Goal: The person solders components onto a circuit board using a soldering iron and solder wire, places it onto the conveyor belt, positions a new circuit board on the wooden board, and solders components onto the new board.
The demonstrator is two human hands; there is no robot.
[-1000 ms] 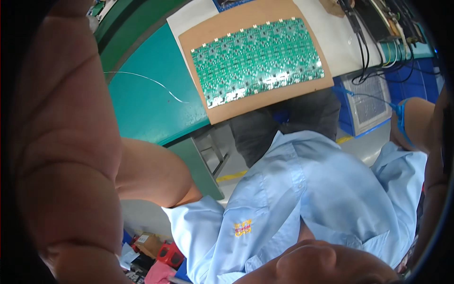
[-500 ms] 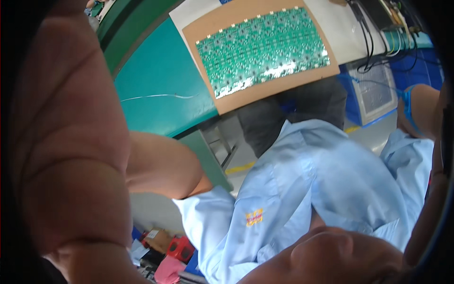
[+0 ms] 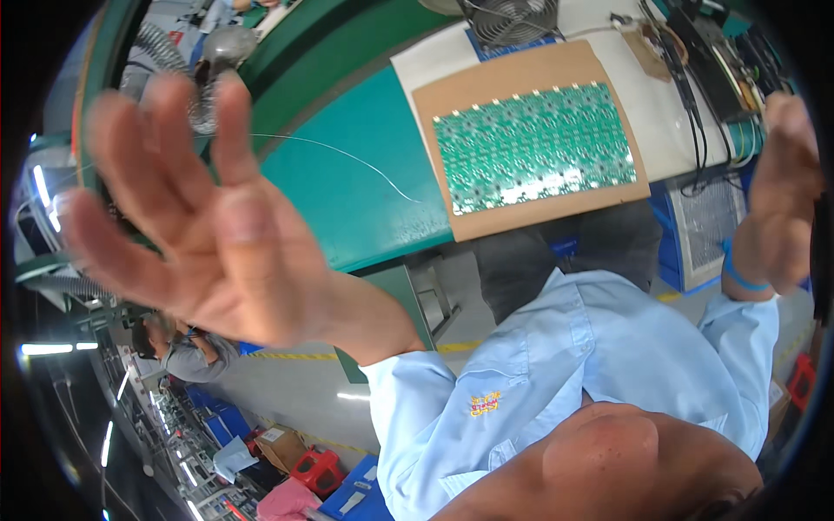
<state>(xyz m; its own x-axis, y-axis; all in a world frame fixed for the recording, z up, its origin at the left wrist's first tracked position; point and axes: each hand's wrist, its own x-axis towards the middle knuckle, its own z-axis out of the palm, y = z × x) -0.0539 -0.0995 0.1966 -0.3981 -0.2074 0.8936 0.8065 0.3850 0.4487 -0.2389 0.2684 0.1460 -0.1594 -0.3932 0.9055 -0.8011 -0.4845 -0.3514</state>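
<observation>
My left hand (image 3: 217, 234) is raised at the left, palm showing, with its fingers spread and nothing in them. Up at the right edge is my right hand (image 3: 782, 195), blurred and partly cut off by the dark rim; its fingers appear stretched upward and no object shows in it. A blue band (image 3: 743, 271) circles that wrist. Beyond my body, a green circuit board panel (image 3: 534, 143) lies flat on a brown cardboard sheet (image 3: 473, 227) at the bench edge. Neither hand touches it. A thin pale wire (image 3: 369, 163) lies on the teal mat (image 3: 347, 221) beside the cardboard.
A black fan (image 3: 512, 19) stands behind the panel. Dark cables (image 3: 691, 113) hang over the bench's right side, above a blue crate (image 3: 673, 239). Down at the left are a red stool (image 3: 317, 469), a cardboard box (image 3: 282, 445) and another person (image 3: 187, 352) in grey.
My left hand has drawn back from close before the camera and its fingers have spread. My right hand has come further into view. The bench has shifted right and lower in the picture.
</observation>
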